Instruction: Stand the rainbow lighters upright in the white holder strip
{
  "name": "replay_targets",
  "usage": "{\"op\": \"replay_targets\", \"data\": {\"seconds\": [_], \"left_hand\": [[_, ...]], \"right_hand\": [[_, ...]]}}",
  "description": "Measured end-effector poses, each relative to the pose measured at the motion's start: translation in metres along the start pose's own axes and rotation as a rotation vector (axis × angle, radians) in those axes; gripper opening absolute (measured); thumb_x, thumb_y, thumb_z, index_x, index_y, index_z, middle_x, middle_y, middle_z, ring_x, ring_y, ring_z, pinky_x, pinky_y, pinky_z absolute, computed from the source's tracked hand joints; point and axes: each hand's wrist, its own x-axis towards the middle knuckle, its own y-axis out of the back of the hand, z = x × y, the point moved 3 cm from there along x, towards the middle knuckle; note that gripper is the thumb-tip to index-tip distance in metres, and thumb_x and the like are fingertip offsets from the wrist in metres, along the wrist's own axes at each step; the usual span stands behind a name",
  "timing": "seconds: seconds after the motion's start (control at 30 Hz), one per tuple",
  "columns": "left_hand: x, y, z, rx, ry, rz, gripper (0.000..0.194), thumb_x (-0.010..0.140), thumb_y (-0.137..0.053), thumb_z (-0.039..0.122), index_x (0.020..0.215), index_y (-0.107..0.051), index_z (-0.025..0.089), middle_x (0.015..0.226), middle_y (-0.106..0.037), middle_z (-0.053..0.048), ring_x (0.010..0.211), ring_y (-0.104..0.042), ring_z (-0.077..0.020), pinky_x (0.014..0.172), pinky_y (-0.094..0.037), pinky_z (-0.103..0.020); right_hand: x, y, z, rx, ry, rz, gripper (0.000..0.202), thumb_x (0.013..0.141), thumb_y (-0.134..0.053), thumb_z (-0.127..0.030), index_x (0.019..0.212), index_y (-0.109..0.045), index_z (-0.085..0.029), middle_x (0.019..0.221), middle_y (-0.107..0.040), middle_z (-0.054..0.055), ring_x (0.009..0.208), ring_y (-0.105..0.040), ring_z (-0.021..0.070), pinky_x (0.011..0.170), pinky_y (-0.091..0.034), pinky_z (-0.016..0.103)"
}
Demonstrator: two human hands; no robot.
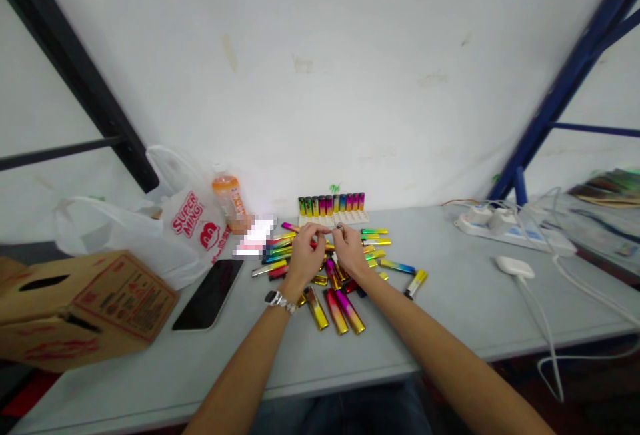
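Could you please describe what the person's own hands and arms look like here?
Both hands, left and right, are ungloved, and the forearms are bare, with no sleeves in view. The left wrist wears a watch with a dark face and a silvery link band; the right wrist has nothing on it.

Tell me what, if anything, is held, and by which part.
It cannot be told: the left hand and right hand hide whatever their fingers may hold.

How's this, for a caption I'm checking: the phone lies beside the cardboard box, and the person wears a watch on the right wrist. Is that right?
Not quite: the head view shows the watch on the left wrist, not the right. The phone does lie beside the cardboard box.
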Motion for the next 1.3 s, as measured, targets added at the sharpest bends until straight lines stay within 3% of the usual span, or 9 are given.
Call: {"op": "replay_targets", "data": {"seconds": [0.2,0.33,0.57,0.7,0.9,1.1,1.3], "left_hand": [[0.003,-0.005,0.001,-0.175,0.088,-0.043,0.015,0.091,-0.055,0.024,0.100,-0.065,0.017,0.099,-0.069,-0.008,0.090,-0.066,-0.0176,0.081,-0.055,-0.031],[0.009,-0.008,0.001,-0.242,0.082,-0.154,0.018,0.089,-0.060,0.027,0.102,-0.067,0.017,0.098,-0.070,-0.008,0.084,-0.066,-0.0164,0.079,-0.057,-0.031],[0.035,-0.012,0.002,-0.269,0.090,-0.303,0.016,0.086,-0.065,0.029,0.096,-0.068,0.017,0.087,-0.072,-0.006,0.075,-0.068,-0.0165,0.072,-0.058,-0.031],[0.075,-0.010,-0.003,-0.103,0.023,-0.269,0.015,0.083,-0.069,0.027,0.094,-0.069,0.017,0.084,-0.073,-0.005,0.076,-0.068,-0.0163,0.074,-0.057,-0.030],[0.125,-0.032,-0.018,0.244,-0.121,-0.379,0.011,0.079,-0.067,0.013,0.087,-0.072,0.019,0.078,-0.073,-0.005,0.074,-0.067,-0.0192,0.077,-0.053,-0.033],[0.139,-0.060,-0.040,0.436,-0.101,-0.459,0.014,0.075,-0.066,0.007,0.078,-0.074,0.018,0.073,-0.072,-0.006,0.076,-0.068,-0.0219,0.081,-0.051,-0.033],[0.148,-0.068,-0.051,0.473,-0.079,-0.549,0.015,0.079,-0.063,0.011,0.085,-0.076,0.016,0.077,-0.072,-0.006,0.077,-0.067,-0.0208,0.084,-0.050,-0.032]], "right_hand": [[-0.004,0.000,-0.002,0.120,-0.023,-0.111,0.038,0.093,-0.043,-0.053,0.071,-0.045,-0.022,0.065,-0.047,-0.003,0.063,-0.042,0.0145,0.060,-0.031,0.027],[-0.003,0.004,0.002,0.236,-0.044,-0.112,0.041,0.093,-0.038,-0.061,0.078,-0.045,-0.024,0.072,-0.050,-0.002,0.068,-0.045,0.0163,0.064,-0.036,0.028],[-0.003,0.018,0.004,0.153,-0.041,-0.123,0.038,0.096,-0.035,-0.058,0.096,-0.053,-0.024,0.088,-0.059,0.002,0.083,-0.054,0.0194,0.077,-0.043,0.032],[0.004,0.037,0.006,0.089,-0.005,0.064,0.036,0.095,-0.041,-0.053,0.106,-0.056,-0.022,0.110,-0.059,0.007,0.105,-0.052,0.0221,0.097,-0.038,0.036],[0.009,0.049,0.014,0.077,-0.046,0.091,0.034,0.096,-0.039,-0.050,0.092,-0.059,-0.022,0.094,-0.062,0.004,0.094,-0.056,0.0211,0.088,-0.041,0.033],[0.011,0.048,0.017,0.070,-0.045,0.052,0.039,0.097,-0.037,-0.049,0.083,-0.060,-0.021,0.088,-0.062,0.005,0.089,-0.057,0.0204,0.084,-0.041,0.032],[0.013,0.050,0.017,0.056,-0.044,0.050,0.045,0.097,-0.034,-0.053,0.080,-0.060,-0.020,0.084,-0.061,0.004,0.085,-0.057,0.0196,0.081,-0.042,0.032]]}}
